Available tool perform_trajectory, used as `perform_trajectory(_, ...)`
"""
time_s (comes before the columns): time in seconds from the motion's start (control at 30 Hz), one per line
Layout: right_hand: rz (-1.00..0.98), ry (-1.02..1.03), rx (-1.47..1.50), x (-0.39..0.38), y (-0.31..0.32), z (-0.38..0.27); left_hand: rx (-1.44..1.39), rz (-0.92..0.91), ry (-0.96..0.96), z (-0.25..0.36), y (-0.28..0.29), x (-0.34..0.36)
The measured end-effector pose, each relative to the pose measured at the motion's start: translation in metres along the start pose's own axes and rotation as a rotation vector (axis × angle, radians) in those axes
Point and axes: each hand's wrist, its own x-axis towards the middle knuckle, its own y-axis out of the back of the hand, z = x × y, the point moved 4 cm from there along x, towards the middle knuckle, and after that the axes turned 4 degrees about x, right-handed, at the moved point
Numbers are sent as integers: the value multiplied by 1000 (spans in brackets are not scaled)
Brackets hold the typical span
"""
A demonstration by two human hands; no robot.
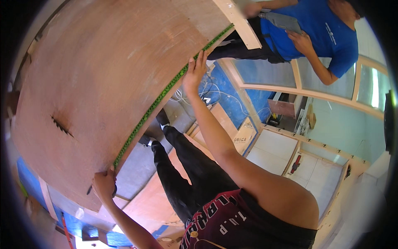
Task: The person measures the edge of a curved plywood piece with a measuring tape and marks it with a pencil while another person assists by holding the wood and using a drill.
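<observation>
A green tape measure (159, 98) is stretched along the near edge of a large brown plywood sheet (103, 70). My left hand (103, 184) is closed at the tape's lower end, where a dark case partly shows under the fingers. A thin dark stick, its kind unclear, pokes out from that hand. Farther up the edge, my right hand (195, 74) lies on the tape with its fingers stretched out. Beyond it, the tape's far end meets a pale wooden batten (242, 27).
A co-worker in a blue shirt (311, 31) stands at the far right with a grey power tool (282, 21). A dark jagged strip (62, 126) shows in the plywood. Cables (215, 89) and boards (219, 120) lie on the floor; a wooden frame (298, 89) stands right.
</observation>
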Motion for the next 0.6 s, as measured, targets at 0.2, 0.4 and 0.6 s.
perform_trajectory(0.2, 19, -11, -23, 3, 7, -4, -14, 0, -93, -17, -17, 13)
perform_trajectory(0.4, 27, -100, 41, 5, 14, -9, -165, -35, -131, -22, -26, 16)
perform_trajectory(0.6, -8, -139, 54, 8, 18, -13, -93, -74, -109, -30, -28, 22)
